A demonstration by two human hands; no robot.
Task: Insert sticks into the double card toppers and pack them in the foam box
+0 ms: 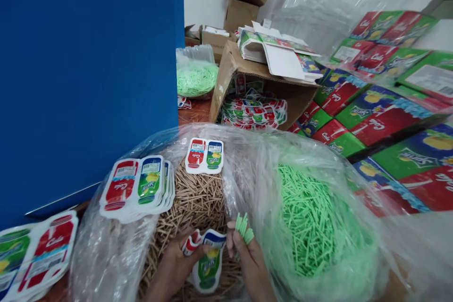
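Observation:
My left hand (175,264) is closed on a bottle-shaped double packet (209,266), printed red on one half and green and blue on the other. The packet is bent along its middle. Just right of it, my right hand (247,257) pinches a small bunch of light green sticks (244,227). Both hands are above a clear plastic bag full of brown sticks (198,193). Another bag, of green sticks (307,219), stands to the right. A stack of double packets (136,186) rests on the bag's left side, and a single double packet (204,155) lies at its far edge.
More double packets (38,255) lie at the lower left, beside a tall blue panel (85,66). Behind the bags, a tipped cardboard box (222,80) holds many packets, with flat printed cartons (283,59) on top. Printed boxes (382,113) are stacked at right.

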